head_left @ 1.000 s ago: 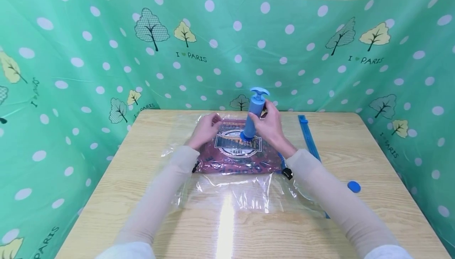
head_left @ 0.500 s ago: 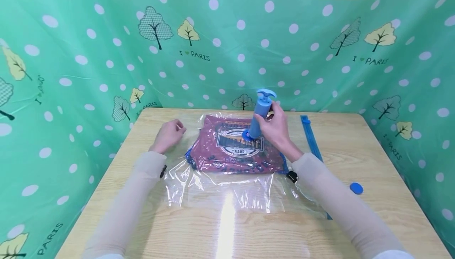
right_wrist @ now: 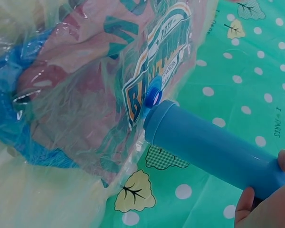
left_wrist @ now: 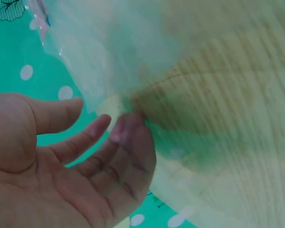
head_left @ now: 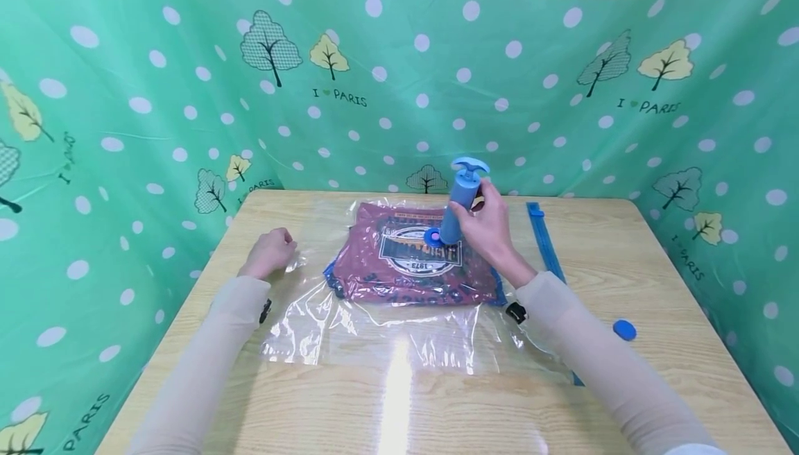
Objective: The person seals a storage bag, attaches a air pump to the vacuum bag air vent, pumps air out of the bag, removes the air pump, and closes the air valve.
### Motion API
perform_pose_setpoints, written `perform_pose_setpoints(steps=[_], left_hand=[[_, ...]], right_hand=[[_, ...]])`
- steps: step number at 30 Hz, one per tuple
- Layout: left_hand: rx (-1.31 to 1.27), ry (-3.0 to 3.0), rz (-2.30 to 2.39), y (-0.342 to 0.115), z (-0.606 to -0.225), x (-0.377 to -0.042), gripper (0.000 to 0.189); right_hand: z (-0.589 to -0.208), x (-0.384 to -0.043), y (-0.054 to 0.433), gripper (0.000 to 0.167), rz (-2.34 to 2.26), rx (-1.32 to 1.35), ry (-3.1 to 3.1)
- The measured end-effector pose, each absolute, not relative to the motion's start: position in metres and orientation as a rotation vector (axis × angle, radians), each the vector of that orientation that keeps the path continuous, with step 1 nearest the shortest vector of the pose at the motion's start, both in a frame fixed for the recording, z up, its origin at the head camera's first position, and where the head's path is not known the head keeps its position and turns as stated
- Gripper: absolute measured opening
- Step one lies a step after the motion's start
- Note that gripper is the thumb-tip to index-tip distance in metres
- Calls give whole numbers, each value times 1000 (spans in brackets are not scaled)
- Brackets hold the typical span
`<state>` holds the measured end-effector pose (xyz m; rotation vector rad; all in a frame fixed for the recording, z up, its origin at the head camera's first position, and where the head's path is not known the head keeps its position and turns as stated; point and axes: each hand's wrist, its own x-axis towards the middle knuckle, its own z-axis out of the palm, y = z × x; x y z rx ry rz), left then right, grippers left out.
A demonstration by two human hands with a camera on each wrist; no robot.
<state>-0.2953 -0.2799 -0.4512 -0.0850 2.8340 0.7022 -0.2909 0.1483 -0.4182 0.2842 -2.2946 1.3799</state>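
Note:
A clear plastic vacuum bag [head_left: 368, 330] lies on the table, holding a folded maroon garment [head_left: 368, 261] with a printed logo. My right hand [head_left: 490, 229] grips a blue hand pump [head_left: 460, 205] by its barrel, handle up and slightly tilted. The pump's lower end stands just beside the round blue valve [head_left: 432, 236], whose middle is uncovered; the right wrist view shows the valve [right_wrist: 153, 92] next to the pump's end. At the bag's left edge is my left hand [head_left: 270, 252], fingers loosely bent and thumb apart from them; the left wrist view shows plastic film [left_wrist: 109, 42] at the fingertips.
A blue zip strip [head_left: 548, 247] runs along the bag's right side. A round blue cap [head_left: 624, 330] lies on the table [head_left: 674, 372] to the right. A green dotted cloth [head_left: 399, 94] hangs behind and at both sides.
My left hand has moved left from the garment to the bag's left edge, and that edge has spread left. The pump has shifted right, off the valve, in my right hand.

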Motion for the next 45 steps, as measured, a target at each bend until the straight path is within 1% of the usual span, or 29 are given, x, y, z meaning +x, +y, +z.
perform_pose_setpoints(steps=[6, 11, 18, 23, 34, 39, 45], left_hand=[[-109, 2803, 758, -279, -453, -293, 36], [-79, 2769, 822, -280, -456, -293, 38], [-29, 2753, 867, -285, -459, -295, 38], [-52, 2752, 876, -287, -463, -297, 35], [-43, 2731, 870, -289, -467, -293, 30], [-22, 2705, 897, -292, -469, -292, 27], [-1, 2662, 911, -298, -475, -295, 29]], right_hand=[[-417, -291, 150, 42, 1359, 301, -2287], [-415, -289, 152, 41, 1356, 307, -2278], [-416, -287, 155, 44, 1367, 281, -2280], [-417, -285, 157, 44, 1384, 249, -2289], [-414, -277, 164, 53, 1423, 207, -2290], [-415, -275, 170, 53, 1407, 192, -2305], [-417, -271, 176, 51, 1408, 168, -2308]])
